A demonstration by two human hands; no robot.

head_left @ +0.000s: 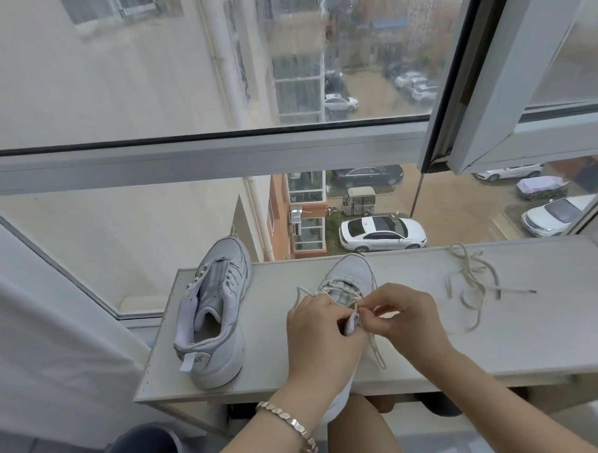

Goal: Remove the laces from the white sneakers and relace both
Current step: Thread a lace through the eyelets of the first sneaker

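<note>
Two white sneakers stand on a pale wooden shelf (423,334) by the window. The left sneaker (215,311) has no lace and its empty eyelets show. The right sneaker (348,276) carries a cream lace crossed through its front eyelets. My left hand (320,337) grips this shoe at the tongue. My right hand (407,313) pinches the lace just above the tongue. One lace end (378,349) hangs down toward the shelf's front edge. A loose lace (473,285) lies tangled on the shelf to the right.
The shelf's front edge runs just before my knees. A window frame (204,160) and an open sash (502,98) rise close behind the shoes. White fabric (47,318) hangs at the left. A grey bin rim (154,439) shows below.
</note>
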